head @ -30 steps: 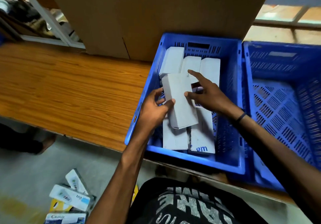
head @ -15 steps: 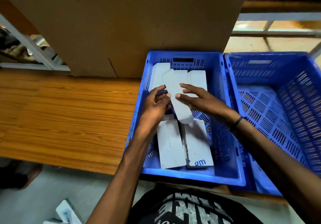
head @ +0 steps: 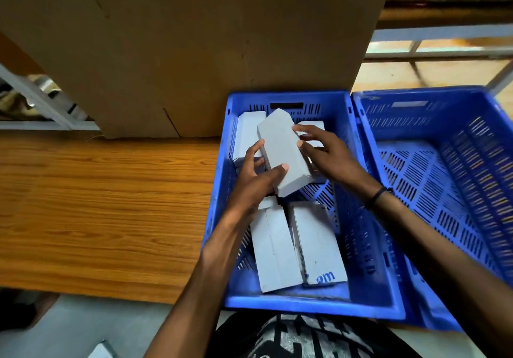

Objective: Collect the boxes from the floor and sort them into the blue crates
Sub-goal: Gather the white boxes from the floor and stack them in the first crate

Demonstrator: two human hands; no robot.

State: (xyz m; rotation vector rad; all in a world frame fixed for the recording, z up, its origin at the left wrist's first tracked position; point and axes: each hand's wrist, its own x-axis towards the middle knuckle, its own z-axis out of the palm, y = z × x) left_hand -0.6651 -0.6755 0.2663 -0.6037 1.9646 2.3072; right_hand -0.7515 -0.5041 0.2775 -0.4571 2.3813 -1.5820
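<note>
While the left hand [head: 256, 175] curled around the near end of a plain white box [head: 283, 153], thumb lying across its top face and fingers tucked along its left side, the right hand [head: 327, 153] met the same box from the other side, its fingers loosely spread and only the fingertips touching the right edge. The box sat tilted, raised above the others, its far end pointing toward the back wall of the left blue crate [head: 369, 282]. Beneath it, at the back of that crate, more white boxes [head: 245, 132] lay side by side, partly hidden by the hands. Toward the front of the crate two further white boxes lay flat next to each other: a plain one [head: 273, 249] on the left and one with blue lettering at its near corner [head: 319, 244] on the right. A dark band [head: 376, 196] circled the right wrist.

Just beside this crate on the right stood a second blue crate [head: 472, 163], its slotted floor bare. Both crates rested on a wooden table [head: 97, 205], at its near edge. Behind them a large brown cardboard carton [head: 194, 46] rose up and filled the upper view. Down at the bottom, the person's black printed shirt [head: 305, 338] showed, with pale floor [head: 69, 327] to its left.
</note>
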